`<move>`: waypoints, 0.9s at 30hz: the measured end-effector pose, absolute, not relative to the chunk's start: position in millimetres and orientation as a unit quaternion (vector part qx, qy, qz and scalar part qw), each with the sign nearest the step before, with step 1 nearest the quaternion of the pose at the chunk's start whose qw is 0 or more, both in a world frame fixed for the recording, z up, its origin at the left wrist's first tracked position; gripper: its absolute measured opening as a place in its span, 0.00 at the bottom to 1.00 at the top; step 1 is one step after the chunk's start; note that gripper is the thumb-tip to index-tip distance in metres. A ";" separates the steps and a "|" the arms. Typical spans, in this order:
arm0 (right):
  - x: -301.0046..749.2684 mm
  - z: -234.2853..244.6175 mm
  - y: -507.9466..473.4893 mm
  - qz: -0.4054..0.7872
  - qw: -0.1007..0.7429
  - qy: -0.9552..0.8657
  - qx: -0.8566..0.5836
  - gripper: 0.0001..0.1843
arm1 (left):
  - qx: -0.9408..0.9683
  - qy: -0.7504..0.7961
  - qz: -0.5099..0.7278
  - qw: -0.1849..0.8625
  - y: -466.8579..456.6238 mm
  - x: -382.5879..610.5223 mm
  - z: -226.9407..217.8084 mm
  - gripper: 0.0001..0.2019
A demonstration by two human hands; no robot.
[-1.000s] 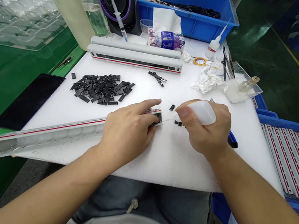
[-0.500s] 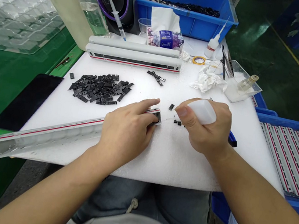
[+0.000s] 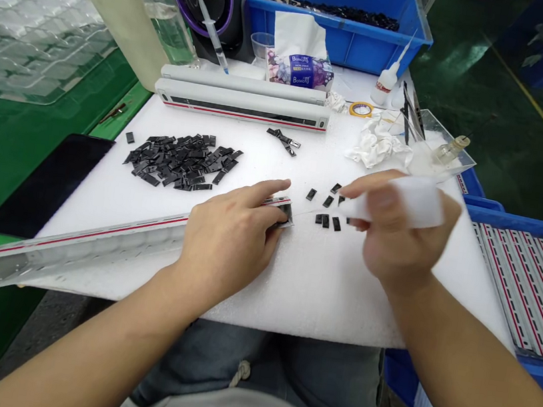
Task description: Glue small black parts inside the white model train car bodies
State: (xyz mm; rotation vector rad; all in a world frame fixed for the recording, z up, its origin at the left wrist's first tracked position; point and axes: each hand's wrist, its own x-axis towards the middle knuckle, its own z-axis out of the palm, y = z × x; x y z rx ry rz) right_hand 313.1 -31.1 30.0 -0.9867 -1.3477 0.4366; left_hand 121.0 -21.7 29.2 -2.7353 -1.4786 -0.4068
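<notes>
My left hand (image 3: 232,231) is closed on the right end of a long grey-white model train carriage shell (image 3: 93,249) with a red stripe. The shell lies on its side, its hollow face toward me, and one fingertip is tucked into its end. My right hand (image 3: 409,250), blurred by motion, grips a white squeeze bottle (image 3: 423,201) tilted almost level. Its thin nozzle points left at the shell's end; whether the tip touches cannot be told. Under and beside the bottle lie several small black rectangular pieces (image 3: 336,223). A larger pile of black pieces (image 3: 181,160) sits beyond my left hand.
Two more carriage shells (image 3: 245,105) lie at the back, before a tissue pack (image 3: 300,69) and a blue bin (image 3: 335,37). Crumpled tissue (image 3: 375,144) and a clear tray (image 3: 428,168) are back right. A black tablet (image 3: 51,186) lies left; striped parts (image 3: 526,293) fill a crate at right.
My right hand has moved right with the squeeze bottle and tipped it flatter, uncovering more small black pieces. My left hand and the shell have stayed put.
</notes>
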 end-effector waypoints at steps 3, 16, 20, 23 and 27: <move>326.3 37.5 -24.6 0.301 0.718 -0.458 -0.429 0.19 | -0.871 -0.473 -0.131 -0.008 -21.3 120.6 28.7 0.10; 356.2 28.5 6.6 0.417 0.633 -0.457 -0.467 0.14 | -0.876 -0.467 -0.119 -0.017 -19.6 120.2 29.6 0.11; 349.6 19.3 15.2 0.206 0.556 -0.566 -0.574 0.13 | -0.879 -0.461 -0.119 -0.021 -19.3 120.2 29.2 0.11; 345.8 14.9 17.6 0.124 0.479 -0.611 -0.617 0.12 | -0.880 -0.460 -0.118 -0.020 -19.6 120.4 28.9 0.11; 349.8 10.8 19.5 0.112 0.403 -0.620 -0.664 0.16 | -0.880 -0.460 -0.120 -0.018 -20.0 120.7 28.4 0.10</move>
